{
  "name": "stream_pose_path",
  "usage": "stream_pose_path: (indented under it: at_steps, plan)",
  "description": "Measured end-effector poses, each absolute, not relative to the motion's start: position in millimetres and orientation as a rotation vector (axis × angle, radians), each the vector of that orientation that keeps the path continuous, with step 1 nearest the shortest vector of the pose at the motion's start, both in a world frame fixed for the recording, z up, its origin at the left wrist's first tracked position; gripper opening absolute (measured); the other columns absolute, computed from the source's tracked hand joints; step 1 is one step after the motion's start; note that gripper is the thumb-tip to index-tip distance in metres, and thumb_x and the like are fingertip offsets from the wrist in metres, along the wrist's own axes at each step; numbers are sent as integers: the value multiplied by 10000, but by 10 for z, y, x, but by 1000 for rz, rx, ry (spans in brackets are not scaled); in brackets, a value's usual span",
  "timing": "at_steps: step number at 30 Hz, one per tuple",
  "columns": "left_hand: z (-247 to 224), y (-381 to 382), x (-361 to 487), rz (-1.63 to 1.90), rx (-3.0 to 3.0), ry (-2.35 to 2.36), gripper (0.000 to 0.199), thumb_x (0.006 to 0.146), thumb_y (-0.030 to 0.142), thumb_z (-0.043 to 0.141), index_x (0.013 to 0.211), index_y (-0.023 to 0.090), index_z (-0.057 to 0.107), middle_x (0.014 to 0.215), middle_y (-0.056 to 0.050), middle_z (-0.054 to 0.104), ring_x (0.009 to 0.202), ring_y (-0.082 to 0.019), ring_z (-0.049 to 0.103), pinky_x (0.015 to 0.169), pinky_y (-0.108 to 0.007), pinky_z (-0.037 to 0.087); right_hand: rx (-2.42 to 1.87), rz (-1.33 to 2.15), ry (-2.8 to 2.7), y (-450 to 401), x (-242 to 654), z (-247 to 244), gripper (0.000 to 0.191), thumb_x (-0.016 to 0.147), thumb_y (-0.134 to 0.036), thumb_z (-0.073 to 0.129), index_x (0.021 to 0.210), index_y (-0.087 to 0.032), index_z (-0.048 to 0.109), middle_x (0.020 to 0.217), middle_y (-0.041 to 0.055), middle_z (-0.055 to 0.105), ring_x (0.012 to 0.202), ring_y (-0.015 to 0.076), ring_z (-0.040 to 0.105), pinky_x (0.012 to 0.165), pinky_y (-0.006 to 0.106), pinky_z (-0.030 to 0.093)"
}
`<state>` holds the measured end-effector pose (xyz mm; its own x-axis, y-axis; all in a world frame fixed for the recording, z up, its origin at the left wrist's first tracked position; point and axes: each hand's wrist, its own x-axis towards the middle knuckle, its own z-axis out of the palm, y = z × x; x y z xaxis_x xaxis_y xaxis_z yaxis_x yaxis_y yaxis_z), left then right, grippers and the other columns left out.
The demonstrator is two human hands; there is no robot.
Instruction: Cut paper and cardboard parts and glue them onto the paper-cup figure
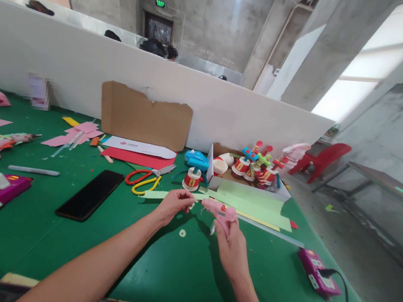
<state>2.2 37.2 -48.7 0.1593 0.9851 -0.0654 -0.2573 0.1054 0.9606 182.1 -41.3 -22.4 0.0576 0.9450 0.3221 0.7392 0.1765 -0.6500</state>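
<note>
My right hand (231,246) is wrapped round the handle of a pink hot glue gun (220,212), whose nozzle points left. Just left of that nozzle, the fingertips of my left hand (175,207) are pinched together. A small pale bit shows at them, too small to make out. Below the hands a small cream disc with a centre hole (182,233) lies on the green table (170,275). Behind my left hand lies a light green paper strip (154,195). A paper-cup figure with a blue head (192,177) stands beyond it.
Scissors (148,177), a black phone (87,195) and red paper (137,157) lie leftward. An open box (256,190) holds several cup figures. Purple power strips (319,274) sit at both sides, the right one with a black cable. A white partition (211,100) stands behind.
</note>
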Motion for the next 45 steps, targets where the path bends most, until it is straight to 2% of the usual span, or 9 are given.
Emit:
stream_pose_path:
  at_steps: [8,15,24,39,41,43,45]
  plan:
    - [-487,367,18,1155,1009,917,249,541,326,742,618,139,598,524,29,540,454,-67,455,475,-211,366,-1636,344,-1723,-403,1829,-219,421,868,-424,400,1135,-127,534,1058,166,662,871,258,654,697,311,480]
    - [-493,368,18,1159,1006,911,247,550,324,746,621,138,599,528,28,549,452,-66,457,479,-211,369,-1608,375,-1750,-426,1825,-194,410,873,-429,392,1111,-134,549,1084,168,657,937,262,644,753,317,483]
    - [-508,371,12,1142,1023,913,249,554,326,741,630,135,600,530,28,553,449,-68,462,481,-212,356,-1609,339,-1746,-399,1838,-201,379,869,-407,411,1086,-135,562,985,142,682,847,245,652,702,308,481]
    - [-506,374,10,1143,1002,906,229,546,303,742,618,135,605,532,25,557,442,-68,462,475,-212,359,-1611,375,-1725,-404,1839,-194,389,845,-425,426,1069,-138,561,1014,159,670,866,259,650,695,314,475]
    - [-502,375,13,1142,986,903,228,540,295,747,612,133,605,527,24,555,438,-66,460,471,-210,356,-1599,420,-1673,-412,1842,-182,389,828,-431,450,1065,-141,558,973,146,678,814,247,650,669,310,473]
    - [-495,374,18,1139,944,888,233,522,283,759,605,131,602,528,22,556,439,-65,462,469,-209,358,-1605,541,-1584,-419,1844,-165,376,818,-459,467,1009,-149,564,805,100,681,651,209,624,580,292,459]
    - [-485,369,20,1128,880,858,247,503,273,773,599,130,597,529,22,552,444,-65,465,469,-209,365,-1587,739,-1455,-422,1842,-147,363,811,-508,479,912,-169,560,609,24,617,475,152,528,469,261,410]
